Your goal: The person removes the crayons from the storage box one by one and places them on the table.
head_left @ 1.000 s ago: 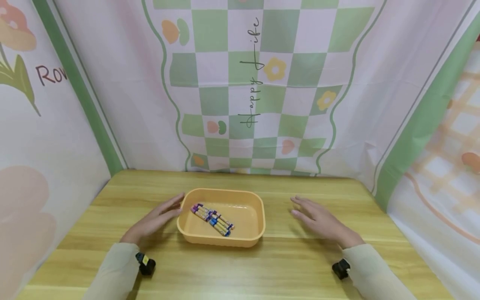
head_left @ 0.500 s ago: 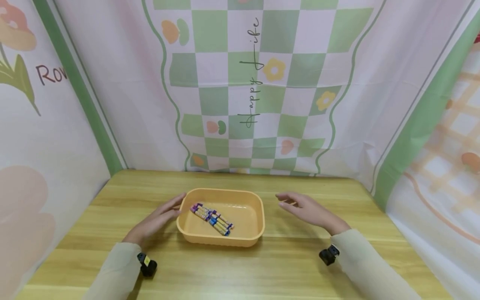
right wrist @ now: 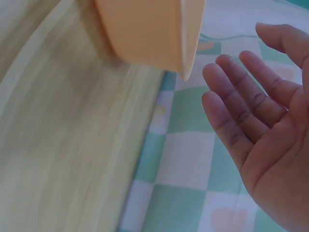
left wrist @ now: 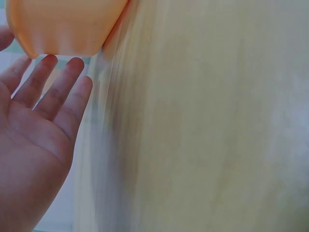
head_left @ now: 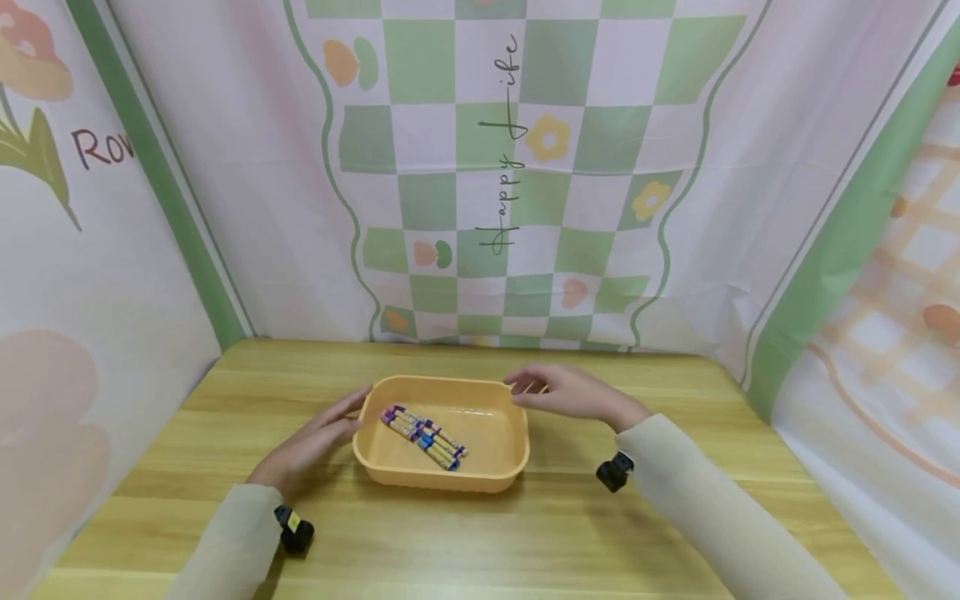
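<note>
A light-orange plastic basin (head_left: 442, 482) stands on the table, and a small group of patterned crayons (head_left: 427, 437) with purple and blue ends lies in its left half. My left hand (head_left: 307, 442) is beside the basin's left end, fingers extended, fingertips right at the wall. In the left wrist view the relaxed fingers (left wrist: 63, 92) reach up to the basin's side (left wrist: 67, 29). My right hand (head_left: 573, 392) hovers by the far right corner of the rim, fingers slightly bent and holding nothing. The right wrist view shows its palm (right wrist: 270, 159) facing the basin, with a gap between.
The wood-grain table (head_left: 450, 550) spreads around the basin. Behind it hangs a green-and-white checked curtain (head_left: 487, 200), with printed cloth on both sides. Black cameras (head_left: 296, 531) are strapped to both wrists.
My right hand has moved left and away from me, from well right of the basin to its far right corner. The left hand, basin and crayons stay nearly where they were.
</note>
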A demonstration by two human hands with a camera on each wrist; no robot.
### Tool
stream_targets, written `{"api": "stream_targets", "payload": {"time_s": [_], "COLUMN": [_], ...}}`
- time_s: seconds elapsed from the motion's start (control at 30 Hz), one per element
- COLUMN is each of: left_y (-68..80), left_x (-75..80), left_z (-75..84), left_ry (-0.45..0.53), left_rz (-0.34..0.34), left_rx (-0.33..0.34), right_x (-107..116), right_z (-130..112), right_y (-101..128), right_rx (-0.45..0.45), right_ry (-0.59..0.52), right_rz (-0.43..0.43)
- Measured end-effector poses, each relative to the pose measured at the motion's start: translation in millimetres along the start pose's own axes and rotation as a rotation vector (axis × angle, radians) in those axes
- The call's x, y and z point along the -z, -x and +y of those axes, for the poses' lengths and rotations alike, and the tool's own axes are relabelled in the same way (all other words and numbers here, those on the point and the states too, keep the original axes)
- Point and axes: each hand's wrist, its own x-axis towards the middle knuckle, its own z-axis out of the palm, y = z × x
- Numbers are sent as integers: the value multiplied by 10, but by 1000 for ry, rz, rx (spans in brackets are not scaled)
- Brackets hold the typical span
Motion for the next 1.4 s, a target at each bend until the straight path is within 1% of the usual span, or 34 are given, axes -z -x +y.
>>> {"api": "stream_targets", "payload": {"time_s": [0.17, 0.3, 0.43, 0.53, 0.63, 0.73, 0.87, 0.97, 1.13, 1.23, 1.3, 1.4], "left_y": [3, 2, -4, -15, -26, -25, -17, -15, -15, -18, -22, -26], "left_x": [-1, -8, -10, -6, -5, -7, -4, 0, 3, 5, 5, 5], "left_z": [1, 8, 6, -11, -25, -21, -12, -10, -24, -41, -48, -52], "left_ry": [7, 15, 9, 10, 15, 13, 5, 8, 15, 20, 23, 23], "left_rz": [-11, -14, -14, -17, -21, -20, -21, -22, -29, -36, -39, -37], "left_rx": [-23, -33, -30, -38, -49, -44, -31, -30, -41, -51, -59, -61], "right_x": [-23, -69, -137, -197, -266, -343, -445, -511, -587, -630, -655, -695], "right_z": [-97, -210, -323, -382, -399, -379, -376, -379, -376, -364, -360, -356], "right_y": [-229, -417, -604, -731, -832, -905, -966, -1010, -1074, -1099, -1111, -1128], "right_rx": [-9, -20, -37, -76, -125, -173, -230, -266, -327, -341, -345, -361], "right_ry": [6, 27, 65, 67, 46, 5, -36, -26, 46, 77, 72, 35], "right_rz": [-97, -199, -301, -362, -411, -438, -452, -461, -457, -453, -451, -446]}}
